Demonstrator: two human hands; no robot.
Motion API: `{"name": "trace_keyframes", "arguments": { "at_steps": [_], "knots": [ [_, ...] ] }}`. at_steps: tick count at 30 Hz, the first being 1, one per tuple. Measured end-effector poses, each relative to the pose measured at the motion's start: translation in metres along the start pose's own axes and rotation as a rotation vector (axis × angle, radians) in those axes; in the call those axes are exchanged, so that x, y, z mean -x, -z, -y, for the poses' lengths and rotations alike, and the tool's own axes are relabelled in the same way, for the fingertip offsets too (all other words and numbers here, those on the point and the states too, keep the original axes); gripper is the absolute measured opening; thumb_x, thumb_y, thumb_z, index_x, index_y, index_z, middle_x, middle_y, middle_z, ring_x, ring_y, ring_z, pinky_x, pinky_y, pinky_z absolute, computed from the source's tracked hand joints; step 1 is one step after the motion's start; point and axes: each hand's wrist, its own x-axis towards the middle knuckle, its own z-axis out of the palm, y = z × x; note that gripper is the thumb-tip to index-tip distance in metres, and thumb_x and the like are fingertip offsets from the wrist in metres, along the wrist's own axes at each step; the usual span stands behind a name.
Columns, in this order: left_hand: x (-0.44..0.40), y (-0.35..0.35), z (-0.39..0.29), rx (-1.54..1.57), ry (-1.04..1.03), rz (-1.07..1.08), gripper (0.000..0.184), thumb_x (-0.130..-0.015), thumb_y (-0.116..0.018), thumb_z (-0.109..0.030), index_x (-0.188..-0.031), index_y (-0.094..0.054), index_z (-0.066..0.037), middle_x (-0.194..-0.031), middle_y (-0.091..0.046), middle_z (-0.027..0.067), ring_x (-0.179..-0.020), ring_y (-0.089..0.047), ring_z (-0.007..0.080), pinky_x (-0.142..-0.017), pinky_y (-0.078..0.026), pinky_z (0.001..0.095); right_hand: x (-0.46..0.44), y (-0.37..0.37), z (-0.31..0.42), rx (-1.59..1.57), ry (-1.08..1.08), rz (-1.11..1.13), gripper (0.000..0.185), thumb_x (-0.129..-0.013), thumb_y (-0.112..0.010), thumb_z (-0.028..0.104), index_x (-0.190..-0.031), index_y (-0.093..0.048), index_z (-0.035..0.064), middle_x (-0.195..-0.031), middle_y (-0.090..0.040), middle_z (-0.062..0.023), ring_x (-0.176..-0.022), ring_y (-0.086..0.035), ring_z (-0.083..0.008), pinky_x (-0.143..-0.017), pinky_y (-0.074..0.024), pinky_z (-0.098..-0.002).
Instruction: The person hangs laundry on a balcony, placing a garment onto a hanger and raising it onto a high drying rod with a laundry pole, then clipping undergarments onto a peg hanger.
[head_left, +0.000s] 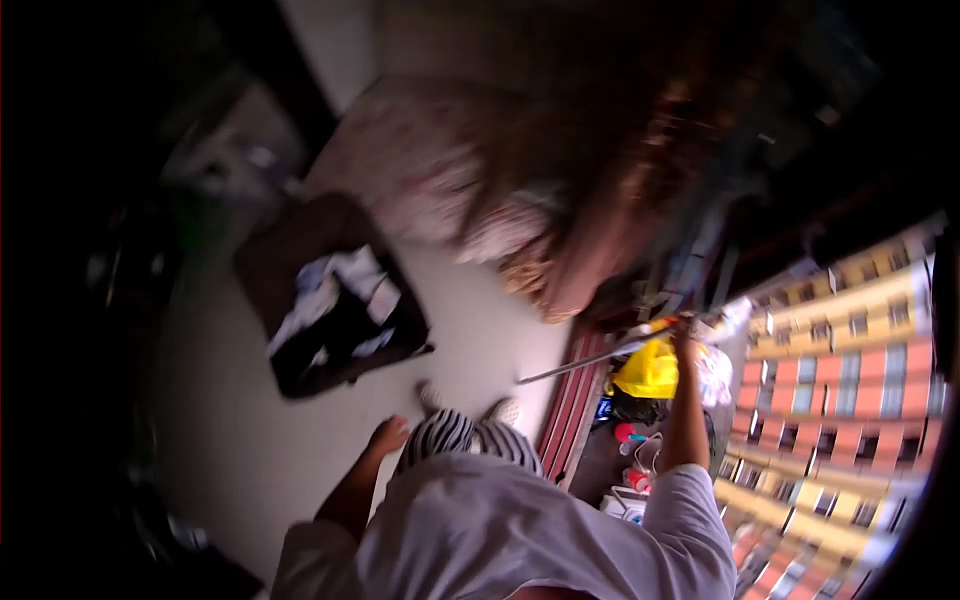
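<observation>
Thin pole [590, 358], seen from the head camera, runs from the right hand [686, 332] back across the dark red door track [570, 400], its free end over the pale floor on the left hand's side of that track. The right fingers seem wrapped around its far end, though blur hides how each one sits. Just beside those fingers is a yellow plastic bag [650, 370], with a whitish bag [715, 375] on the other side of the wrist. Nearer the body than the right fingers, past the track, are a round red item [624, 432] and other small household goods. Beyond that forearm, well apart, rise orange and yellow apartment blocks [850, 380].

The left hand [390, 433] hangs beside the striped trousers [440, 435], well away from the pole and apparently empty; whether its fingers are spread or together, I cannot tell. Ahead of them stands a dark brown case or seat [275, 265] with crumpled clothes [335, 285] on or in it; farther on are a floral bedspread [410, 180] and a copper-coloured curtain [610, 230].

As for progress, I judge the pole to be in hand and lifted, with nothing visible hanging from its free end; how much work remains cannot be read here.
</observation>
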Motion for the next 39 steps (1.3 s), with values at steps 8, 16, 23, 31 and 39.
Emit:
{"name": "trace_keyframes", "arguments": {
  "at_steps": [8,16,23,31,39],
  "knots": [
    [-0.031,0.033,0.038,0.155,0.083,-0.124,0.025,-0.071,-0.057,-0.025,-0.086,-0.056,-0.005,-0.084,-0.06,0.0163,-0.081,-0.057,0.0317,-0.071,-0.045,0.0378,0.053,-0.015,0.063,-0.463,-0.914,0.073,0.028,-0.082,-0.052,0.028,-0.098,-0.044,0.0064,-0.074,-0.051,-0.005,-0.06,-0.052,-0.0151,-0.043,-0.0408,-0.0276],
    [-0.183,0.095,0.142,0.255,0.161,-0.29,0.025,-0.071,-0.055,-0.023,-0.085,-0.054,-0.003,-0.085,-0.059,0.018,-0.081,-0.056,0.0321,-0.069,-0.045,0.0392,0.174,-0.025,0.278,-0.633,-1.233,0.958,0.027,-0.079,-0.054,0.034,-0.093,-0.051,0.0102,-0.076,-0.059,-0.0067,-0.068,-0.06,-0.0223,-0.058,-0.0504,-0.0368],
    [-0.309,0.137,0.088,0.526,0.017,-0.507,0.06,-0.063,-0.071,-0.039,-0.1,-0.047,0.002,-0.081,-0.057,0.0142,-0.07,-0.056,0.0235,-0.061,-0.045,0.0335,0.175,-0.067,0.393,-0.744,-1.198,1.127,0.028,-0.085,-0.049,0.027,-0.104,-0.047,0.0069,-0.089,-0.059,-0.0107,-0.08,-0.059,-0.0214,-0.07,-0.0491,-0.0332],
    [-0.343,0.13,0.059,0.592,0.038,-0.391,0.03,-0.071,-0.061,-0.032,-0.07,-0.054,-0.003,-0.067,-0.06,0.0093,-0.063,-0.057,0.0252,-0.058,-0.043,0.0343,0.14,-0.05,0.439,-0.734,-1.011,0.807,0.03,-0.087,-0.046,0.028,-0.105,-0.046,0.0037,-0.088,-0.059,-0.0122,-0.079,-0.06,-0.0205,-0.069,-0.049,-0.0308],
    [-0.187,0.279,-0.071,1.077,-0.499,-0.069,0.02,-0.081,-0.056,-0.025,-0.081,-0.047,-0.007,-0.076,-0.051,-0.0003,-0.072,-0.046,0.0064,-0.063,-0.036,0.0216,0.146,-0.039,0.475,-0.829,-0.798,0.841,0.024,-0.086,-0.047,0.017,-0.105,-0.048,0.0022,-0.084,-0.059,-0.0093,-0.076,-0.059,-0.0167,-0.066,-0.0493,-0.0273]
  ]
}}
